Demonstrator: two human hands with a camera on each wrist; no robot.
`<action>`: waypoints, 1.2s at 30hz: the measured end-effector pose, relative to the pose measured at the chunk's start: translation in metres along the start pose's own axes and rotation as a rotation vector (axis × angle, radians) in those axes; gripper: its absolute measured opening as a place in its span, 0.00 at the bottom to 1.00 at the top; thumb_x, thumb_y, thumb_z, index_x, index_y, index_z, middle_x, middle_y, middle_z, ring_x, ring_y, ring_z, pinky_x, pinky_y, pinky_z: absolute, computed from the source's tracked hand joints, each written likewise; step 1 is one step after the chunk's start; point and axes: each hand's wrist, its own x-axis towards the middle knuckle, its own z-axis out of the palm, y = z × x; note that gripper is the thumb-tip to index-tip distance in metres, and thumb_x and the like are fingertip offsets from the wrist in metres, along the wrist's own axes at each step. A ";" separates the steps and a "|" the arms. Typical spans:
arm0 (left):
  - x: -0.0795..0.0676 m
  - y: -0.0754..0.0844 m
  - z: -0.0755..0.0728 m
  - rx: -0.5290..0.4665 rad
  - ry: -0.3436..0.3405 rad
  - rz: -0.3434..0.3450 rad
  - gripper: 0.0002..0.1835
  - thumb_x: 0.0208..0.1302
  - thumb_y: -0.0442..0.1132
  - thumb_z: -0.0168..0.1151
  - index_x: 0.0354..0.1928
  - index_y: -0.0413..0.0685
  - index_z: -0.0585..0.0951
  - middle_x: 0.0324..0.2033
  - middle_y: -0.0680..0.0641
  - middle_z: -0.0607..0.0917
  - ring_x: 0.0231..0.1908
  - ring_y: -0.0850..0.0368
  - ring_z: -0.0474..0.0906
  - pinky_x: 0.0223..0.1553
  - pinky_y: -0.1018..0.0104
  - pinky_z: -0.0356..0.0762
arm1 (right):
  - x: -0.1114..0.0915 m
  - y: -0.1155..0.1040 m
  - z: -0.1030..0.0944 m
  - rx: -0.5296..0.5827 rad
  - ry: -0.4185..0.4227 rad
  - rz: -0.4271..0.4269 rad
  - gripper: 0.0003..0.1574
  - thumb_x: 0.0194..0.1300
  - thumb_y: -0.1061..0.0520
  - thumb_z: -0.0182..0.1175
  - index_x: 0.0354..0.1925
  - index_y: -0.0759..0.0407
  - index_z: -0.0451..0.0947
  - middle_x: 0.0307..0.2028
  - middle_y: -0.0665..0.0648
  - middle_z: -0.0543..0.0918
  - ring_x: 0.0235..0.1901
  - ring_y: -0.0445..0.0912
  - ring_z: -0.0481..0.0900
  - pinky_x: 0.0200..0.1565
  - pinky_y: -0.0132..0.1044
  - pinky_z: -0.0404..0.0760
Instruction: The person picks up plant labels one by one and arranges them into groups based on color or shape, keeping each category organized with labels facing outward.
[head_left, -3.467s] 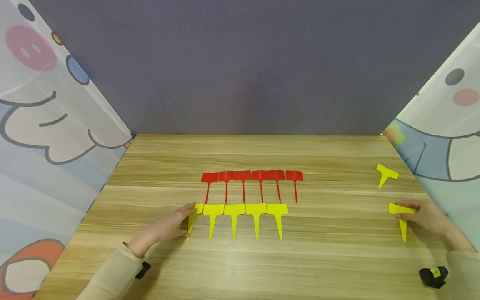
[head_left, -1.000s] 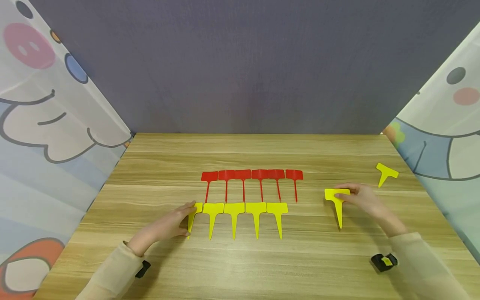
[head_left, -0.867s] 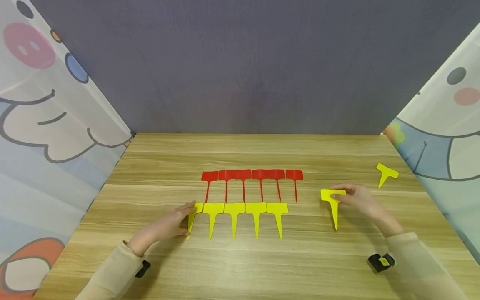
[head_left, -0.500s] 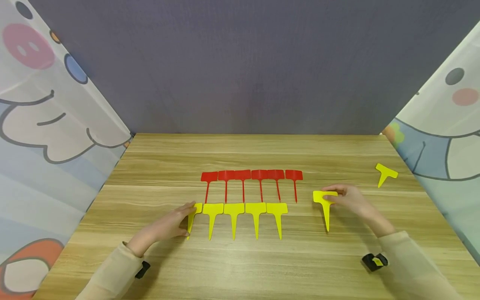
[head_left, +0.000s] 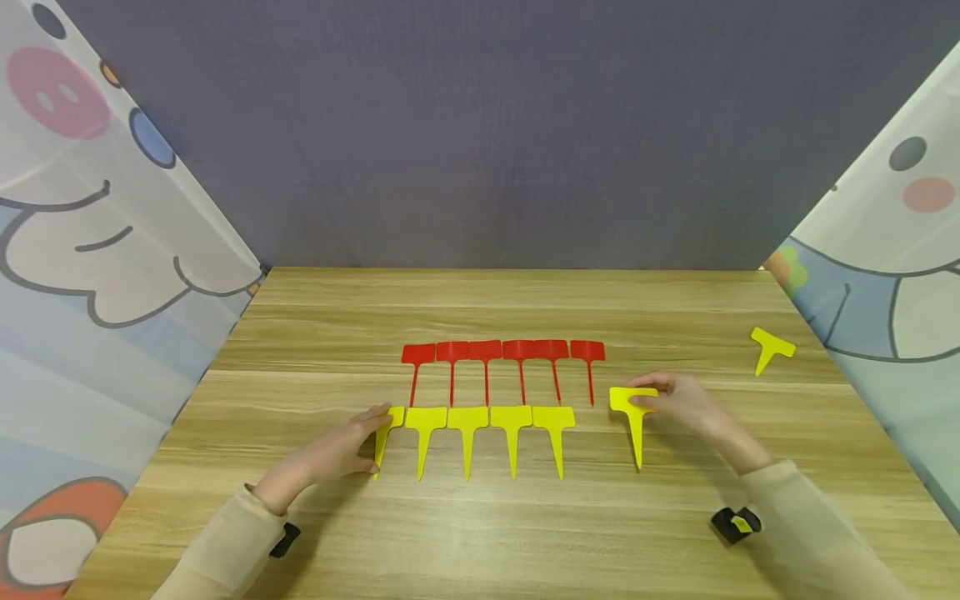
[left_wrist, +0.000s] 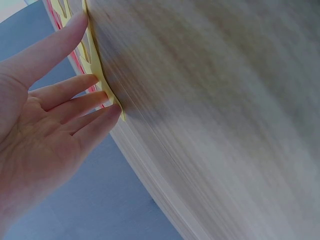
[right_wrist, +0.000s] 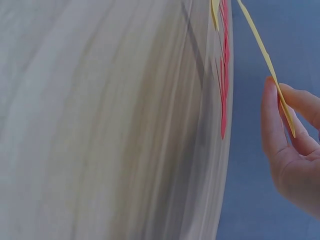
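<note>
My right hand (head_left: 686, 408) pinches a yellow T-shaped plant label (head_left: 626, 398) at the right end of its head, between thumb and fingers. That label hangs raised off the wood in the right wrist view, its stake pointing toward me in the head view. To its left lies a row of yellow plant labels (head_left: 468, 418), heads side by side and stakes toward me. My left hand (head_left: 341, 454) rests at the row's left end, fingertips on the head of the leftmost label (head_left: 397, 414) and thumb at its stake's tip, partly covering it. In the left wrist view the fingers (left_wrist: 85, 105) are fairly straight.
Behind the yellow row lies a row of red plant labels (head_left: 485, 350) on the wooden table (head_left: 487, 533). One loose yellow label (head_left: 771, 347) lies tilted at the far right. A grey panel (head_left: 495, 150) closes off the back, with printed cartoon sheets on both sides.
My right hand took the yellow label from the table's right side and has carried it left, close to the right end of the yellow row. My left hand has stayed in place.
</note>
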 end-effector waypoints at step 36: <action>0.000 0.002 -0.002 0.004 -0.002 0.011 0.36 0.44 0.34 0.68 0.56 0.27 0.66 0.61 0.31 0.59 0.59 0.35 0.57 0.54 0.46 0.62 | 0.017 0.004 0.031 0.071 -0.097 0.022 0.21 0.54 0.59 0.61 0.45 0.70 0.75 0.43 0.64 0.76 0.33 0.44 0.76 0.33 0.37 0.81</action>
